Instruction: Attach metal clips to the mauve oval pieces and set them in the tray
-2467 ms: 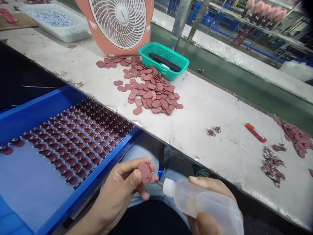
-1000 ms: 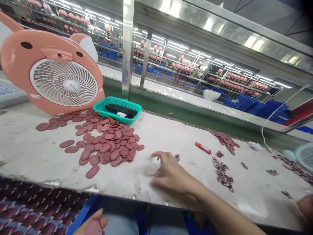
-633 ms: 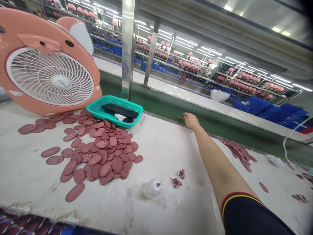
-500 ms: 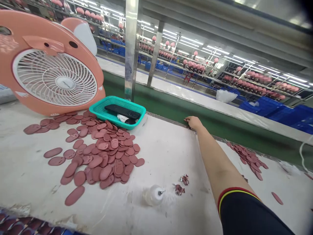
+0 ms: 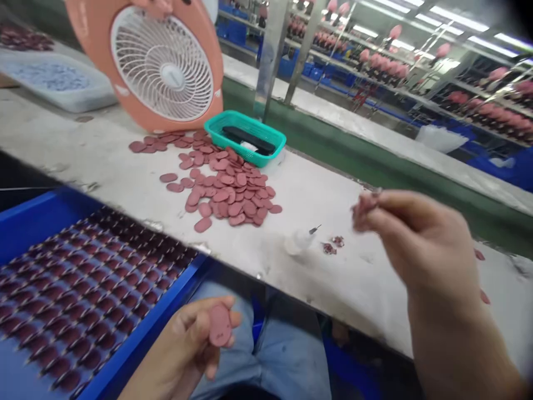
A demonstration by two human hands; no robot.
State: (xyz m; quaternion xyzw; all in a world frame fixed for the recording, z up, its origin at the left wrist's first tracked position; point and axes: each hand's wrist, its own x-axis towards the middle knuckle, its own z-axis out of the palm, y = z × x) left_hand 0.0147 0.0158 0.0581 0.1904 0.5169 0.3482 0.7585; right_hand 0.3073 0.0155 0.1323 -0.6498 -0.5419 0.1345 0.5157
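My left hand (image 5: 183,341) is closed around a flat, dusty-red oval piece (image 5: 220,325) with small holes near one end, above my lap. My right hand (image 5: 425,244) pinches a small, crumpled-looking dark red ornament (image 5: 363,212) over the table; blur hides its exact shape. On the tabletop below lie two similar small clusters (image 5: 330,248). Beside them stands a white squeeze bottle (image 5: 296,243) with a thin needle tip. Farther left spreads a loose pile of the same red ovals (image 5: 233,191).
A green basket (image 5: 212,128) holding a dark object sits behind the pile, beside an orange fan (image 5: 219,72). At lower left, a blue crate (image 5: 108,369) holds rows of dark red pieces. Behind the fan lies a pale tray (image 5: 79,103). Metal posts (image 5: 270,55) rise at the table's back edge.
My right hand has drawn back from the table's far edge towards me, pinching the small ornament. The view has tilted down and left, bringing my left hand with the oval and the crate into sight.
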